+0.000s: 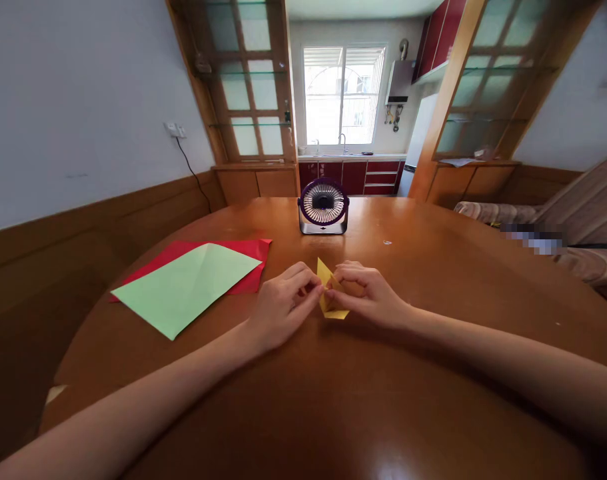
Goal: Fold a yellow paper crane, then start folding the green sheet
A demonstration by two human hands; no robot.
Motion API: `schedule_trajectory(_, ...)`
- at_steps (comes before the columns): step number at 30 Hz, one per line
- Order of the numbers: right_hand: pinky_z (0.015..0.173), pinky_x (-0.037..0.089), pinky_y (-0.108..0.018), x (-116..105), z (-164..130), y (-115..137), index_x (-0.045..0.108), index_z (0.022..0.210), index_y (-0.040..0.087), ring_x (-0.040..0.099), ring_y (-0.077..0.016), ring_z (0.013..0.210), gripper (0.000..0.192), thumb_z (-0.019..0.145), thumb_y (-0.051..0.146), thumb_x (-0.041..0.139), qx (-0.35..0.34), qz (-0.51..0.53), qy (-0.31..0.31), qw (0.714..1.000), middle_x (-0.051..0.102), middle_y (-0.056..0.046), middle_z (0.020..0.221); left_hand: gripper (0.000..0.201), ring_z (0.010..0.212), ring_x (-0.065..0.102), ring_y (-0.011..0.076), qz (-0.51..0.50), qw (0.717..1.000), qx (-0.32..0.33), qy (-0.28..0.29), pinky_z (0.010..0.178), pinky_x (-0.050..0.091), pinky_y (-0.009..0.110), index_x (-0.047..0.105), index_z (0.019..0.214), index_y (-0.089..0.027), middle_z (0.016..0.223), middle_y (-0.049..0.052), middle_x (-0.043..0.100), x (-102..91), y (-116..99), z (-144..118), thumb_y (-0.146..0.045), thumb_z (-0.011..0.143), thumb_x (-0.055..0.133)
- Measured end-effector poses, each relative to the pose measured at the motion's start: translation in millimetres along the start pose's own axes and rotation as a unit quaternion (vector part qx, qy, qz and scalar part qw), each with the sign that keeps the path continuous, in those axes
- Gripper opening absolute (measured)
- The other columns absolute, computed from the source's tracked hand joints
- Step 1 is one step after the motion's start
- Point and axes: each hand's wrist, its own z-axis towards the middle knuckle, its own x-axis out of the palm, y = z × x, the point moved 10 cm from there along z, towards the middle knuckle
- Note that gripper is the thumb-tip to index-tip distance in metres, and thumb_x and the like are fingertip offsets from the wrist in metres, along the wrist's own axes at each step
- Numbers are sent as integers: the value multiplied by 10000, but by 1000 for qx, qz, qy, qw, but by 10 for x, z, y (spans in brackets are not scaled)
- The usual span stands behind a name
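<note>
Both my hands hold a small piece of folded yellow paper (337, 314) over the middle of the table. One pointed corner of it sticks up between the fingers, and a flatter part spreads out below. My left hand (283, 303) pinches its left side between thumb and fingers. From the right, my right hand (370, 293) grips the other side, thumb in front and fingers behind. My fingertips nearly meet at the paper's centre and hide part of its folds.
A light green sheet (190, 283) lies over a red sheet (246, 287) at the left. Beyond my hands a small purple-rimmed fan (324, 205) stands on the round wooden table (303, 413). A small white scrap (387, 243) lies right of the fan.
</note>
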Motion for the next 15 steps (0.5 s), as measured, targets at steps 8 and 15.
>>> schedule_trajectory(8, 703, 355, -283, 11, 2, -10, 522, 649, 173, 431, -126, 677, 279, 901, 281, 574, -32, 3, 8, 999, 472, 20, 663, 143, 761, 566, 128, 88, 990, 107, -28, 678, 450, 241, 595, 899, -156, 870, 48, 605, -27, -142, -41, -186, 954, 467)
schedule_trajectory(15, 726, 374, -310, 1, 16, 13, 564, 598, 175, 468, -142, 699, 308, 887, 280, 579, -19, 84, 14, 996, 516, 13, 644, 104, 768, 578, 143, 109, 981, 148, -58, 677, 453, 255, 592, 905, -164, 864, 53, 621, -10, -220, -89, -165, 927, 491)
